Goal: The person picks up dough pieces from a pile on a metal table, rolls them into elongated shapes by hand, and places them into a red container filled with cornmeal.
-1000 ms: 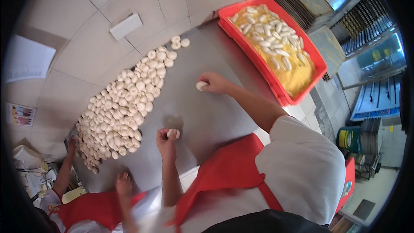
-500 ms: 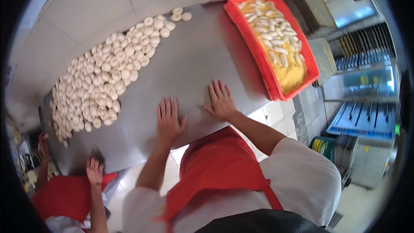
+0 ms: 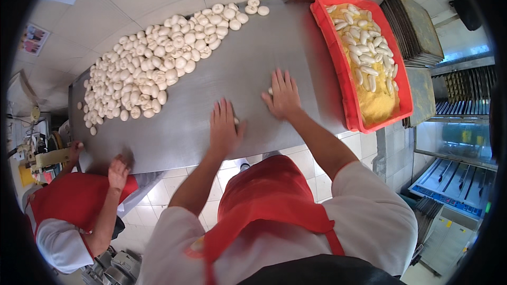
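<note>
My left hand (image 3: pixel 224 128) lies palm down over the grey steel table (image 3: pixel 248 55), fingers stretched out and slightly blurred. A small pale bit, probably dough, shows at its thumb side. To the right and a little farther off, my right hand (image 3: pixel 284 97) is likewise flat with fingers extended. A pale piece of dough (image 3: pixel 270 91) peeks out between its thumb and forefinger; the palm hides the rest. Round white dough pieces (image 3: pixel 140 74) lie heaped at the far left. Longer white pieces (image 3: pixel 364 47) rest on yellow crumbs in a red tray (image 3: pixel 338 66) on the right.
At the lower left a co-worker (image 3: pixel 79 195) in a red apron has a hand (image 3: pixel 119 172) at the table edge. Stacked dark baking trays (image 3: pixel 414 29) stand beyond the red tray. A rack (image 3: pixel 467 92) and a blue-edged machine (image 3: pixel 449 182) are at the right.
The view has shifted, so the table and tray sit farther right. Both my hands appear farther up the picture. Pale bits beside them show now that did not show before.
</note>
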A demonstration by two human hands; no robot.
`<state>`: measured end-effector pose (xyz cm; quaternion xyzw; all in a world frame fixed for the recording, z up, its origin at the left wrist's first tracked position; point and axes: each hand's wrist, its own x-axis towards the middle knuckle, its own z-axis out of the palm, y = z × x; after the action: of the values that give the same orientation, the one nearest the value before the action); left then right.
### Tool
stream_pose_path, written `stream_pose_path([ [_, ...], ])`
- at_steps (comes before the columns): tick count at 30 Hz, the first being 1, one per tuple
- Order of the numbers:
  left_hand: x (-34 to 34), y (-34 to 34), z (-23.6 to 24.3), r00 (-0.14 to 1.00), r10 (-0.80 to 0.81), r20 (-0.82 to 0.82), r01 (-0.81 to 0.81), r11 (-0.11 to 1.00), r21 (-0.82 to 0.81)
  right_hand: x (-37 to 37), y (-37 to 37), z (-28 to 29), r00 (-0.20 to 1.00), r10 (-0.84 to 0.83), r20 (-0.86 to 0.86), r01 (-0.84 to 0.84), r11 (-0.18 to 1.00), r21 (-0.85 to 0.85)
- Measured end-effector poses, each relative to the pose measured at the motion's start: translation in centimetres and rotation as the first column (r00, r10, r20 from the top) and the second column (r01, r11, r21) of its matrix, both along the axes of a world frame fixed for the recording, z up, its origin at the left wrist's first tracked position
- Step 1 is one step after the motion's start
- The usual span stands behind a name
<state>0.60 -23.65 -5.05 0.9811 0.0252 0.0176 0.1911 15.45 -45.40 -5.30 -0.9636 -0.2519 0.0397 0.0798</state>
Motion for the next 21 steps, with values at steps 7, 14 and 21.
stream_pose_path([
  [7, -10.5, 1.6, 1.8, 0.979, -0.174, -0.111, 0.164, 0.982, -0.088, -12.9, -6.2, 3.0, 0.994, -0.033, -0.108, 0.035, 0.999, 0.02],
  [14, 0.9, -5.4, 5.8, 0.976, -0.213, 0.055, 0.203, 0.78, -0.592, -12.2, -2.6, 4.7, 0.262, 0.46, -0.849, 0.964, -0.159, 0.211],
  [21, 17.1, 1.4, 9.4, 0.999, 0.04, -0.021, -0.045, 0.85, -0.525, -1.5, -13.8, 13.3, 0.805, 0.57, -0.164, 0.591, -0.795, 0.14],
])
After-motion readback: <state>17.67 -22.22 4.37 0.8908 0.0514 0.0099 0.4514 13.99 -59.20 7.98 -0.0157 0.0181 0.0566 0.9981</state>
